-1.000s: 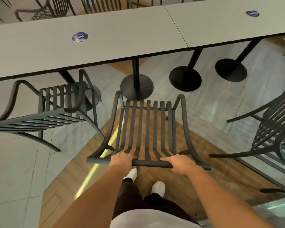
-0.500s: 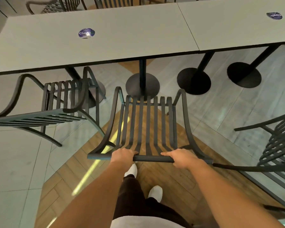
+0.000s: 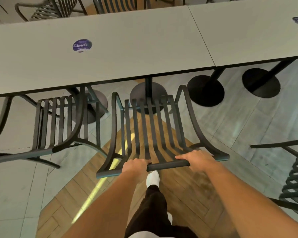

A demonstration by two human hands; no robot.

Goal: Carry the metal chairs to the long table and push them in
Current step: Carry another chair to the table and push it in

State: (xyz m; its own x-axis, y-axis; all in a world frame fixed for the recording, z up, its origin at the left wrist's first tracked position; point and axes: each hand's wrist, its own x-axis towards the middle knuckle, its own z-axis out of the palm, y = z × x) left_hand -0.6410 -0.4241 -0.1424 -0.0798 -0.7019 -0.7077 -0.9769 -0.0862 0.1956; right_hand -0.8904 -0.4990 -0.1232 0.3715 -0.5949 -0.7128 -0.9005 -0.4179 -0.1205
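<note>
A dark metal slatted chair (image 3: 151, 127) stands in front of me, facing the long grey table (image 3: 127, 48). My left hand (image 3: 136, 166) and my right hand (image 3: 196, 159) both grip the top rail of its backrest. The front of the seat sits just short of the table's near edge, over a round black pedestal base (image 3: 148, 93). A second metal chair (image 3: 58, 124) stands to the left, its front partly under the table.
A third dark chair (image 3: 296, 177) is at the right edge. Two more black pedestal bases (image 3: 206, 91) stand under the table to the right. More chairs (image 3: 46, 9) sit on the far side. A round purple sticker (image 3: 82, 45) marks the tabletop.
The chair and my hands have moved forward toward the table; the seat front now reaches the table edge. My left foot has stepped forward.
</note>
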